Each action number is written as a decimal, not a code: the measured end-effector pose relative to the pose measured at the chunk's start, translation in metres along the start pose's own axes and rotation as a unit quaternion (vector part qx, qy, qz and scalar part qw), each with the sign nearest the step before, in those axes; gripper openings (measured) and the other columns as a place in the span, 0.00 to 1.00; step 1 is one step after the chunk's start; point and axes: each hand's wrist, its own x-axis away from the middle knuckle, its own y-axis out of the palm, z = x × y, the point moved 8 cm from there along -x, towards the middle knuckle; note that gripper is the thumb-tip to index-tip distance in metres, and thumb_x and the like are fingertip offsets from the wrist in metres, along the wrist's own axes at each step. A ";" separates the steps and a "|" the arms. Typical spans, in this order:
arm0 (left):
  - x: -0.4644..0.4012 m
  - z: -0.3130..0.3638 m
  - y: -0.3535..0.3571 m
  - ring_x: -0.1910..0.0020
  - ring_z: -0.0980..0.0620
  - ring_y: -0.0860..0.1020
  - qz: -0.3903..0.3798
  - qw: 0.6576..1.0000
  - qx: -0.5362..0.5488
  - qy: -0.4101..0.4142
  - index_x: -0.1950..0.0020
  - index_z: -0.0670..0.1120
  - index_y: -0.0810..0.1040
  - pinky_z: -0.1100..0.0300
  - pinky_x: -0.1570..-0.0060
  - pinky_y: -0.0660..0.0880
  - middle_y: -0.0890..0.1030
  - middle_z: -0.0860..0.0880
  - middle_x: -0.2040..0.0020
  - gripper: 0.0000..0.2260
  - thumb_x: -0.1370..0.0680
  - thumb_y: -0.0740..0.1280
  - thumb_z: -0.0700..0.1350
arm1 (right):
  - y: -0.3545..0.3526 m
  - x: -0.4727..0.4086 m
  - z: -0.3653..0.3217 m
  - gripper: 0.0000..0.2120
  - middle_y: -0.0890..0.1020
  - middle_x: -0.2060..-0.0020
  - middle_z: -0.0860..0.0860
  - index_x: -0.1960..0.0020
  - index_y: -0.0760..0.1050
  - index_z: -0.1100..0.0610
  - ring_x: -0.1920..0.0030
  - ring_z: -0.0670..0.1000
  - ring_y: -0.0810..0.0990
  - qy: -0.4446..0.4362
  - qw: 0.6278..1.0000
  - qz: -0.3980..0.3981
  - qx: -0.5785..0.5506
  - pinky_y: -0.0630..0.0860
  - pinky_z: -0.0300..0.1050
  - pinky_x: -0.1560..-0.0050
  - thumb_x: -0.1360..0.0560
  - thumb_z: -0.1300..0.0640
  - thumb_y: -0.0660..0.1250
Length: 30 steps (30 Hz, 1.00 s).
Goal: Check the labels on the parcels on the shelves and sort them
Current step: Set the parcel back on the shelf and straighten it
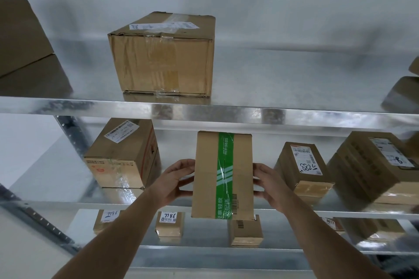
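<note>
The left hand [174,182] presses its curled fingers and thumb against the left side of the taped box [222,176]; the right hand [271,184] grips the opposite side the same way. So the box sits squarely between the two hands, clamped from both sides, held upright in the air in front of the middle shelf [68,205], its lower edge hanging over that shelf's front rim. A green tape strip runs down its front face.

Counting left to right: the top shelf [249,111] carries a box cut off at the left edge [20,36], one large box [163,56] in the centre, and another only partly seen at the far right [415,65]. The middle shelf holds three resting boxes: a labelled one [122,154] left of the hands, one marked 5288 [303,167] just right of them, and a bigger one [374,165] beyond. On the bottom shelf [204,249] five small boxes show, two marked 7786 [170,222], though the rightmost are partly hidden.
</note>
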 end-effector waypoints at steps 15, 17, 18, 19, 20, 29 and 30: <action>0.001 0.000 0.000 0.36 0.39 0.79 0.013 1.000 0.003 -0.004 0.42 0.45 0.80 0.43 0.53 0.82 0.84 0.44 0.43 0.08 0.21 0.69 0.42 | 0.000 0.004 0.002 0.09 0.86 0.52 0.53 0.42 0.80 0.58 0.50 0.53 0.84 -0.002 1.000 0.006 -0.002 0.80 0.52 0.53 0.16 0.60 0.61; 0.002 0.001 0.001 0.35 0.39 0.79 0.025 1.000 0.000 -0.010 0.37 0.45 0.79 0.42 0.51 0.82 0.83 0.46 0.39 0.13 0.19 0.68 0.49 | 0.001 0.005 0.001 0.09 0.86 0.52 0.53 0.42 0.79 0.58 0.50 0.53 0.84 -0.004 1.000 0.007 -0.006 0.79 0.52 0.54 0.17 0.61 0.62; 0.002 0.001 0.002 0.36 0.40 0.79 0.027 1.000 -0.003 -0.015 0.36 0.46 0.79 0.41 0.49 0.82 0.83 0.47 0.38 0.16 0.19 0.67 0.54 | 0.002 0.005 0.001 0.08 0.86 0.52 0.53 0.42 0.79 0.58 0.50 0.53 0.84 -0.005 1.000 0.006 -0.008 0.79 0.51 0.55 0.17 0.61 0.62; 0.003 0.001 0.003 0.36 0.41 0.79 0.027 0.999 -0.005 -0.020 0.35 0.47 0.79 0.40 0.47 0.81 0.82 0.47 0.37 0.19 0.20 0.67 0.57 | 0.003 0.006 0.001 0.08 0.86 0.52 0.53 0.42 0.79 0.58 0.50 0.53 0.84 -0.005 1.000 0.006 -0.010 0.79 0.51 0.55 0.17 0.61 0.63; 0.004 0.001 0.004 0.36 0.41 0.79 0.025 0.999 -0.007 -0.021 0.34 0.48 0.79 0.40 0.46 0.81 0.82 0.47 0.37 0.21 0.22 0.67 0.59 | 0.003 0.006 0.000 0.08 0.86 0.52 0.53 0.42 0.80 0.58 0.50 0.53 0.84 -0.006 1.000 0.006 -0.012 0.79 0.51 0.56 0.17 0.60 0.63; 0.003 0.006 0.006 0.46 0.45 0.82 0.019 1.000 -0.010 0.012 0.46 0.47 0.78 0.48 0.56 0.81 0.82 0.48 0.47 0.15 0.29 0.74 0.50 | 0.005 0.008 -0.004 0.09 0.86 0.50 0.53 0.41 0.80 0.55 0.51 0.51 0.85 -0.015 1.000 0.004 -0.008 0.79 0.49 0.57 0.17 0.60 0.63; 0.004 0.006 0.007 0.47 0.45 0.82 0.018 1.000 -0.013 0.013 0.45 0.46 0.77 0.49 0.57 0.81 0.83 0.48 0.48 0.16 0.29 0.74 0.50 | 0.005 0.008 -0.005 0.09 0.86 0.50 0.52 0.41 0.80 0.55 0.50 0.51 0.84 -0.015 1.000 0.006 -0.007 0.79 0.49 0.56 0.17 0.60 0.63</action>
